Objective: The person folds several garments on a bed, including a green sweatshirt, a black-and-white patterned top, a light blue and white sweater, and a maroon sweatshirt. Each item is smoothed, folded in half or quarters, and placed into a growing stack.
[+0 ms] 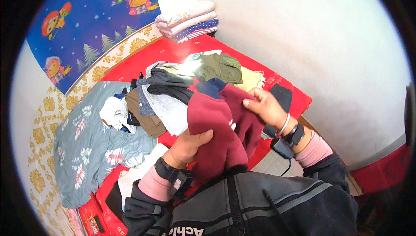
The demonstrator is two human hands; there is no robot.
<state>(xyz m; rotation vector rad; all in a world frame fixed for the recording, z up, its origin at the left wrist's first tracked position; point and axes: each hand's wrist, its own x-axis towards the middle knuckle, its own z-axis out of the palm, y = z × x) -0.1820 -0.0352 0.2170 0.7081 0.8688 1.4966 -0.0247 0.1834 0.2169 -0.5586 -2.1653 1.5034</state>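
Note:
A thick maroon garment (216, 127) hangs in front of my body, held up by both hands; I cannot tell whether it is a top or trousers. My left hand (187, 148) grips its left side low down, the thumb lying over the cloth and the fingers hidden behind. Higher up on the right, my right hand (266, 108) pinches the edge between thumb and fingers. Dark navy cloth (213, 87) shows at the garment's upper end. A small white spot sits near its middle.
Heaped clothes cover the red bed (173, 47): an olive garment (221, 68), a black one (167, 84), a light grey one (169, 108) and brown cloth (145, 114). A grey-blue quilt (86, 136) lies left. Folded bedding (188, 21) is stacked by the white wall (303, 28).

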